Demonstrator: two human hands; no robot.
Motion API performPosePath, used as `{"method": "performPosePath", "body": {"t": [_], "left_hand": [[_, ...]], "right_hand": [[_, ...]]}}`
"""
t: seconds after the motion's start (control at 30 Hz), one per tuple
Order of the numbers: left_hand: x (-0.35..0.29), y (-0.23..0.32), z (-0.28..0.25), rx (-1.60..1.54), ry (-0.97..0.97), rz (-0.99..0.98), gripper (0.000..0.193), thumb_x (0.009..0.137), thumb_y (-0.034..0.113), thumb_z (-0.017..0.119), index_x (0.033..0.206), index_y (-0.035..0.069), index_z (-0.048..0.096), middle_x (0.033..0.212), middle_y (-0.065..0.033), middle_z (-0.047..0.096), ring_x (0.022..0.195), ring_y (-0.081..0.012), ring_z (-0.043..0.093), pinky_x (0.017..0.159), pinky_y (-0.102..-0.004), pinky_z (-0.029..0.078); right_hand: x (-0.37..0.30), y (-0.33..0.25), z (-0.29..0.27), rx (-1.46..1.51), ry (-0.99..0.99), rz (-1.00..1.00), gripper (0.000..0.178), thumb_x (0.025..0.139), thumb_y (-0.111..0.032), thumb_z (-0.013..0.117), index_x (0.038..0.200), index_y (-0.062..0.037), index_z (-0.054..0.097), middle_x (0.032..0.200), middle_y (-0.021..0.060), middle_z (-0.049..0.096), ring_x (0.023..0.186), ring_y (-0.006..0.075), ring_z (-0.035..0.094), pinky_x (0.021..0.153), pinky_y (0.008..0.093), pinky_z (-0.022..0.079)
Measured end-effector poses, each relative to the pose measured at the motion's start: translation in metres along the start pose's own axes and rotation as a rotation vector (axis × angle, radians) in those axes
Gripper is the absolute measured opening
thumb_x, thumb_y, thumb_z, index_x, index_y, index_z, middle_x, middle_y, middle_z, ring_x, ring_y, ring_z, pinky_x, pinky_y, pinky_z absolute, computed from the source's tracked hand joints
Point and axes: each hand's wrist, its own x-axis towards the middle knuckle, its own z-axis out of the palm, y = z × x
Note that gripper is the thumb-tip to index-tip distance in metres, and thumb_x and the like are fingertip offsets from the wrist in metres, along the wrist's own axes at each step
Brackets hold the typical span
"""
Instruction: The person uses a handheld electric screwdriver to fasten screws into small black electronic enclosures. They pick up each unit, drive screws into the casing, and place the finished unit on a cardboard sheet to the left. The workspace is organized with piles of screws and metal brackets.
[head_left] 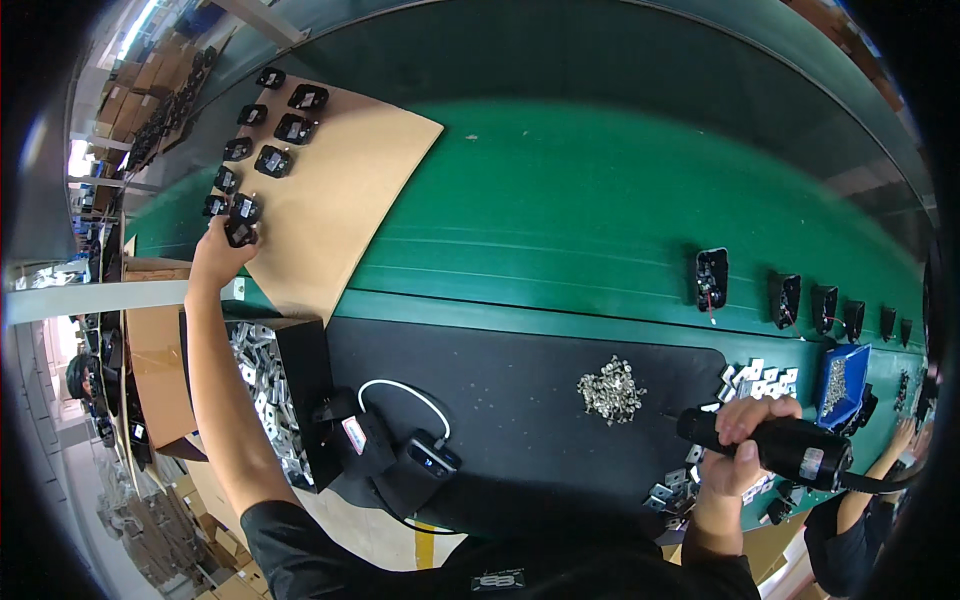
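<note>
My left arm stretches to the far left, where my left hand (220,258) grips a small black plastic housing (240,234) at the near end of a brown cardboard sheet (350,170). Several similar black housings (273,160) lie in two rough rows on that sheet. Over the right part of the black mat, my right hand (738,450) is wrapped round a black corded electric screwdriver (810,450), its tip pointing left. Left of that tip sits a pile of small silver screws (611,391) on the black mat (520,400).
White and metal square plates (765,380) lie beside the screwdriver. A blue bin (845,385) of small parts stands farther right. Black shells with wires (711,280) line the green belt (560,200). A box of metal brackets (305,400) and a cabled device (432,455) are left. A co-worker's arm (880,470) shows at right.
</note>
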Motion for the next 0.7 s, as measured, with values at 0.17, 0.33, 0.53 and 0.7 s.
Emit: {"method": "performPosePath", "body": {"t": [0.17,0.33,0.53,0.7], "left_hand": [[0.022,0.001,0.007,-0.246,0.117,0.001,0.065,0.07,0.032,0.075,0.118,-0.004,0.05,0.107,-0.0187,0.06,0.101,-0.0274,0.059,0.087,-0.0342,0.045],[0.047,-0.007,0.023,-0.184,0.149,0.059,0.07,0.072,0.035,0.074,0.124,-0.005,0.048,0.112,-0.0192,0.059,0.101,-0.028,0.057,0.089,-0.0351,0.044],[0.07,0.0,0.043,-0.055,0.062,0.067,0.08,0.068,0.043,0.076,0.128,-0.002,0.047,0.116,-0.0218,0.058,0.108,-0.0337,0.056,0.094,-0.0387,0.042],[0.07,-0.03,0.038,-0.219,0.05,0.291,0.068,0.08,0.027,0.071,0.134,0.0,0.041,0.123,-0.0178,0.054,0.106,-0.0229,0.057,0.09,-0.034,0.045]], "right_hand": [[0.002,0.004,-0.002,0.0,0.013,-0.004,0.048,0.076,-0.021,0.067,0.11,-0.0055,0.037,0.067,0.0,0.042,0.056,0.0083,0.041,0.055,0.0222,0.036],[0.004,0.006,-0.001,-0.023,0.006,-0.026,0.049,0.078,-0.022,0.066,0.113,-0.0042,0.036,0.068,0.0002,0.042,0.056,0.008,0.041,0.054,0.0219,0.034],[0.005,0.004,0.001,-0.048,0.068,-0.051,0.05,0.078,-0.021,0.067,0.113,-0.0036,0.036,0.069,-0.0002,0.042,0.056,0.0078,0.042,0.053,0.0226,0.035],[0.003,-0.004,0.002,-0.036,0.07,0.091,0.054,0.076,-0.03,0.075,0.112,-0.0113,0.039,0.067,-0.0022,0.042,0.055,0.0093,0.042,0.051,0.0249,0.035]]}}
